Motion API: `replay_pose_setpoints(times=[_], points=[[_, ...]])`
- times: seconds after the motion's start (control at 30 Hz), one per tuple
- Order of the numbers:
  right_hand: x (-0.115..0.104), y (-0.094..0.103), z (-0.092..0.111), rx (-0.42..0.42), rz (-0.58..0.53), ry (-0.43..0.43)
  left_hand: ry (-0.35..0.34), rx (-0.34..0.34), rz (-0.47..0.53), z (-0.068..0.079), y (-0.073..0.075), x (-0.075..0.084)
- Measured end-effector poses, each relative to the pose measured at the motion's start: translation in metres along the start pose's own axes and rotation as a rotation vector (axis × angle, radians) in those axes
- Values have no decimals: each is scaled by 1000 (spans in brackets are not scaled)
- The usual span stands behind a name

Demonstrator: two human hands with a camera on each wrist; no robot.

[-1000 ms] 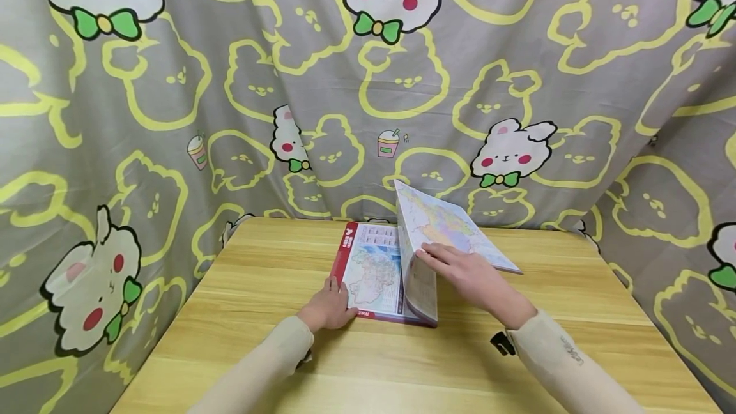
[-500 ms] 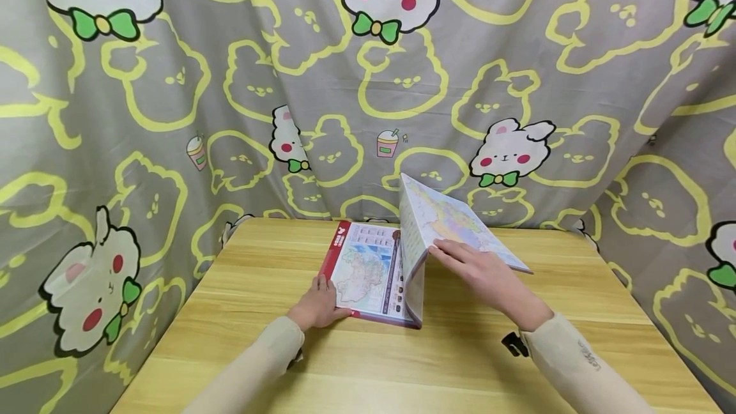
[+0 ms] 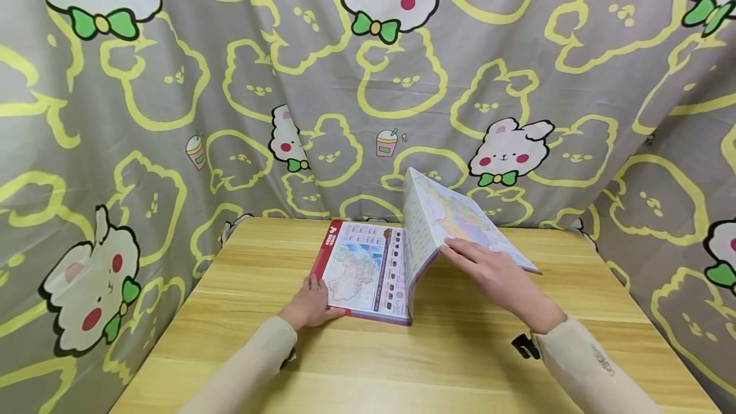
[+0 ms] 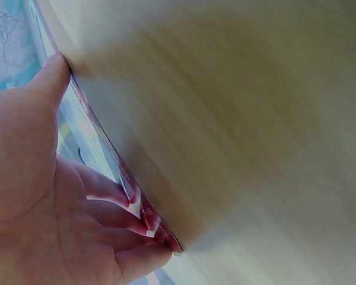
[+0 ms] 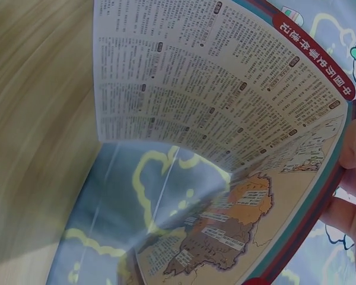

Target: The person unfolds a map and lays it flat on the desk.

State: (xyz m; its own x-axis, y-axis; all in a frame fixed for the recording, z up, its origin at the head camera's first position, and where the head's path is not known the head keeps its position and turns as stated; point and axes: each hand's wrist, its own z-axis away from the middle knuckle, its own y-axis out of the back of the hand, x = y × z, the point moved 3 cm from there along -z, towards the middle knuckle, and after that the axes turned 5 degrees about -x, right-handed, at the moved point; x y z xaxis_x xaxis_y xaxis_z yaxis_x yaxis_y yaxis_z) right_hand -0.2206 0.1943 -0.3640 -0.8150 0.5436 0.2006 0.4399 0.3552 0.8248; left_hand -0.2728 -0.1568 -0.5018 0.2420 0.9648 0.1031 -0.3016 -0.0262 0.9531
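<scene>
A large folded map (image 3: 355,273) with a red left border lies part open at the table's middle. Its raised section (image 3: 454,209) stands tilted up on the right, showing a coloured map. My left hand (image 3: 308,304) rests on the front left corner, fingers along the red edge, thumb at the near edge. In the left wrist view, its fingertips touch that edge. My right hand (image 3: 489,273) pinches the near edge of the raised section. The right wrist view shows a text-filled sheet (image 5: 190,77) curving beneath, beside a brown map panel (image 5: 243,208). The right fingers (image 5: 353,154) are partly cut off there.
The wooden table (image 3: 230,350) extends in front of the map and to both sides. A grey curtain (image 3: 345,82) with yellow outlines and cartoon animals hangs behind the table and along both sides. Black straps (image 3: 526,345) show at both sleeves.
My left hand has slid left with the flat part of the map. My right hand has moved right with the raised section, so the gap between them is wider and more print shows.
</scene>
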Motion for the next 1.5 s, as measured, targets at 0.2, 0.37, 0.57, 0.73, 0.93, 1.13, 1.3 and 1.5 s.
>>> replay_pose_setpoints(times=[0.2, 0.37, 0.57, 0.73, 0.93, 1.13, 1.3, 1.5], points=[[3, 2, 6, -11, 0, -11, 6, 10, 30, 3, 0, -8], [5, 2, 11, -13, 26, -26, 19, 13, 27, 4, 0, -14], [8, 3, 17, -34, 44, -52, 30, 13, 12, 5, 1, -22], [9, 3, 24, -42, 50, -69, 35, 9, 18, 6, 1, -27], [11, 4, 32, -38, 61, -78, 39, 8, 48, 8, 2, -34], [13, 2, 40, -36, 60, -84, 58, -12, 76, 8, 1, -40], [15, 0, 49, -45, 78, -96, 63, -16, 87, 11, 3, -42], [15, -2, 55, -56, 82, -102, 73, -18, 80, 12, 4, -48]])
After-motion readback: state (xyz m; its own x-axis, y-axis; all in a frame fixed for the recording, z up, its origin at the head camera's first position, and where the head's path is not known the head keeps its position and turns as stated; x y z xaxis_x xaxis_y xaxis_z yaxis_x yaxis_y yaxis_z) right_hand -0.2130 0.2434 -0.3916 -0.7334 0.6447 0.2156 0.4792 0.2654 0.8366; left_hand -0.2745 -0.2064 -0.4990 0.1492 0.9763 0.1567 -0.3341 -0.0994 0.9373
